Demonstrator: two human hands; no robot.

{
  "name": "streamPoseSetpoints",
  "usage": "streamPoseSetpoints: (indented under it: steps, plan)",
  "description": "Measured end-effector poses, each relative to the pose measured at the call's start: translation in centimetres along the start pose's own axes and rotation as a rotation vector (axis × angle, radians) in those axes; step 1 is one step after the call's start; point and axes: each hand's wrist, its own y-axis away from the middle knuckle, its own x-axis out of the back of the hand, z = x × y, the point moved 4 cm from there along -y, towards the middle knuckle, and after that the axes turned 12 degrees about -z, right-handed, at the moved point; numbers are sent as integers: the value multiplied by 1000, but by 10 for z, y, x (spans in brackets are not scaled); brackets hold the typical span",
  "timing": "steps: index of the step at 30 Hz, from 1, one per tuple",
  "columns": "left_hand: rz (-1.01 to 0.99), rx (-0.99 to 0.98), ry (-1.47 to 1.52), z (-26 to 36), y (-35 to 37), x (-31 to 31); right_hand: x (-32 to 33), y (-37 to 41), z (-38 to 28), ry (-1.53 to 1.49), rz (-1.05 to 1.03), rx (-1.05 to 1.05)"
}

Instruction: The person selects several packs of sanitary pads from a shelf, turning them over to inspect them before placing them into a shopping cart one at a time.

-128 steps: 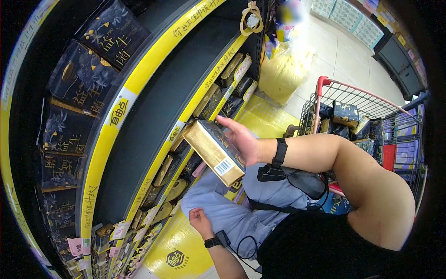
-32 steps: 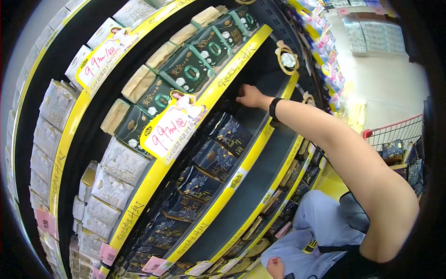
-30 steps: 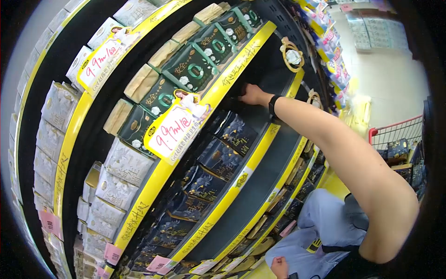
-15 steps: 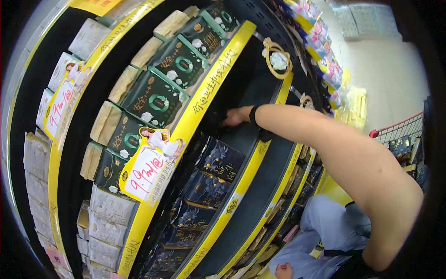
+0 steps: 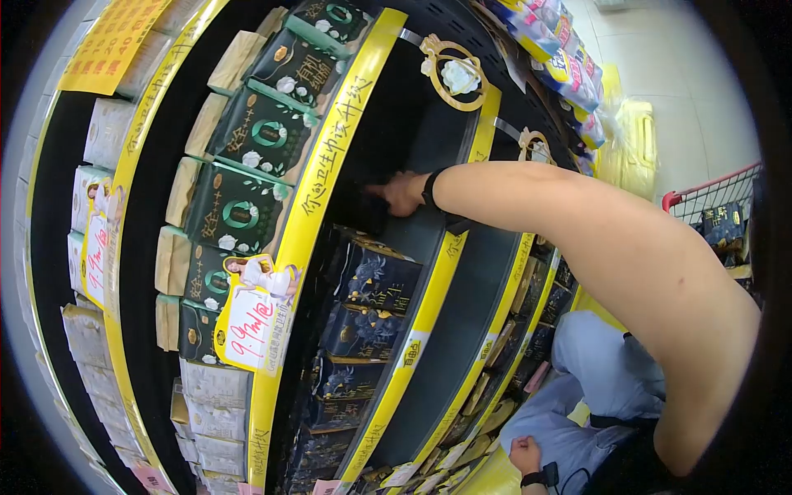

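My right hand (image 5: pixel 402 191) reaches deep into the shadowed middle shelf (image 5: pixel 429 309), with a black band on its wrist. Its fingers lie curled over a dark pack (image 5: pixel 360 213) at the far end of a row of dark blue packs with gold print (image 5: pixel 375 280). The pack is mostly lost in shadow. My left hand (image 5: pixel 525 454) is a closed fist resting on my blue trouser leg at the bottom, holding nothing, with a watch on the wrist.
Green-and-black packs (image 5: pixel 247 198) fill the shelf above, behind a yellow edge strip (image 5: pixel 326 157) and a 9.9 price tag (image 5: pixel 252 322). Pale packs (image 5: pixel 103 132) stand higher up. A red-handled cart (image 5: pixel 718 214) with dark boxes stands at the right on the tiled floor.
My right hand, which held a gold-sided box near my lap, has gone up into the middle shelf and moved lower and further left along it. The view has swung left.
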Motion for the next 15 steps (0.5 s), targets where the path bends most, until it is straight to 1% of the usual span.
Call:
streamPoseSetpoints:
  steps: [1,3,4,7,10,13,15]
  plan:
    - [-9,-3,-63,4,1,0,-2,7,-5,54,28,46]
    - [-27,-12,-187,10,-1,0,-4,14,-12,93,-41,-1]
    - [-37,-4,-194,9,-1,-1,-3,18,-15,113,-73,-24]
    - [-46,21,-190,8,-3,-1,-4,21,-17,184,-52,6]
    - [-44,35,-201,6,-3,0,-4,26,-23,186,64,37]
    - [-53,32,-219,5,-5,0,-5,31,-28,239,114,31]
    - [-56,24,-233,3,-4,1,-4,41,-33,272,138,62]
